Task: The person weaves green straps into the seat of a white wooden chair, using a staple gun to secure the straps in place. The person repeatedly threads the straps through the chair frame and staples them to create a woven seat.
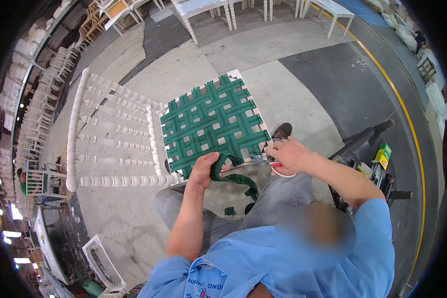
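A white turned-wood chair lies before me with its spindle back to the left. Green webbing is woven in a lattice across its seat frame. My left hand, at the near edge of the seat, is closed on a loose green webbing strap whose tail hangs down by my knees. My right hand grips a pair of scissors with red and white handles. Their blades point left, at the strap by the seat's near right corner; whether they touch it I cannot tell.
A dark stand with tools and a green and yellow box is at my right. White stools and tables stand at the far side. Rows of white chairs line the left. A white frame lies at lower left.
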`<state>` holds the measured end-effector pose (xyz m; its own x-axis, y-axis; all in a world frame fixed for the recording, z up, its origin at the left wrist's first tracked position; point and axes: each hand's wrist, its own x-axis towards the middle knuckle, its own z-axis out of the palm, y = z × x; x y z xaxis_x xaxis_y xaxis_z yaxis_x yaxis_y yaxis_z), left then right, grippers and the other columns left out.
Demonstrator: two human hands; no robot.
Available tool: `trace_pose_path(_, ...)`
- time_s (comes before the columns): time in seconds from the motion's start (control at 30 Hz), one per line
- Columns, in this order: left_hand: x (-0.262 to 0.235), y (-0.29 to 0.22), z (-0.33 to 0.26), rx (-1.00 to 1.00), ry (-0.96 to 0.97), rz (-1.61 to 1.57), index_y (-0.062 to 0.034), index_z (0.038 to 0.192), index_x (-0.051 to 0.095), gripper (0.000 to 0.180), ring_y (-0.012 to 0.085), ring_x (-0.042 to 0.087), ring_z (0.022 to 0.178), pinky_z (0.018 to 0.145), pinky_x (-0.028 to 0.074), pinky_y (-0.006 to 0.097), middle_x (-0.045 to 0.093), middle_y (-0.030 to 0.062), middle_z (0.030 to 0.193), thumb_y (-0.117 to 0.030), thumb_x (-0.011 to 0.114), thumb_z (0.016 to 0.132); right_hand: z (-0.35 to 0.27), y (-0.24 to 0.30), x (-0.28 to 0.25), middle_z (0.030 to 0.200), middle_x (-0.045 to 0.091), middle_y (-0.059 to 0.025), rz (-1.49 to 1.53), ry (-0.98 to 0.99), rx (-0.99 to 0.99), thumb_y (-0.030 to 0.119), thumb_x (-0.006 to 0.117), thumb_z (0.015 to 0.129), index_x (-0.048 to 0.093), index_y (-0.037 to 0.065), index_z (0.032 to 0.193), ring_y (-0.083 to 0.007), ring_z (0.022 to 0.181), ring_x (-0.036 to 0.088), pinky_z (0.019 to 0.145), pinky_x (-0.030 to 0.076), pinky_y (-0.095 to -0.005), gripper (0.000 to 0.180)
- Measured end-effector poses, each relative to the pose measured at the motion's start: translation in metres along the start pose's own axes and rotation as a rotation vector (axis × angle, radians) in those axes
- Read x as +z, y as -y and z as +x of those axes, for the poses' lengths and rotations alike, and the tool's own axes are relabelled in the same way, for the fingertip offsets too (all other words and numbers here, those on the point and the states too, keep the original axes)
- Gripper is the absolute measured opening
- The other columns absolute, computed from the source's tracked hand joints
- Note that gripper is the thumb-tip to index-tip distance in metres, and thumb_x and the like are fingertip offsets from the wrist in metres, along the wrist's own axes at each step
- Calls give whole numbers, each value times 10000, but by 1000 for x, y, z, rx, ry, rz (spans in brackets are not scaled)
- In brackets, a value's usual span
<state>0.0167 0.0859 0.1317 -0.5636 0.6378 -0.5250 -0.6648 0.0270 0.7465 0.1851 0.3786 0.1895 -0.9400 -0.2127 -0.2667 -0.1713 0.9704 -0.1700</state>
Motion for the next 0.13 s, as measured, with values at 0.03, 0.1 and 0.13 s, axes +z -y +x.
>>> trace_pose_path(0.03, 0, 1, -1, -26, -63, 12, -16, 1128, 671, 243, 169, 720, 692, 536, 568, 298, 742, 86, 870, -247, 623, 1069, 11, -3, 6, 1114, 677, -154, 0, -24, -49, 523, 801, 829, 620, 128, 1238, -357, 1083, 685, 927, 490, -504, 597)
trace_pose_path(0.1, 0, 2, -4, 18, -15, 25, -2, 1150, 668, 281, 178, 742, 744, 556, 589, 315, 745, 100, 899, -267, 635, 1063, 30, -10, 17, 1144, 695, -163, -54, 101, -63, 533, 807, 823, 623, 130, 1239, -360, 1103, 700, 950, 494, -523, 608)
trace_pose_path(0.13, -1, 5, -8, -9, -54, 53, 5, 1161, 666, 300, 182, 754, 770, 566, 599, 323, 746, 106, 913, -276, 641, 1059, 36, -13, 24, 1171, 694, -160, -9, 116, -87, 507, 830, 810, 596, 126, 1283, -355, 1148, 686, 958, 493, -512, 651)
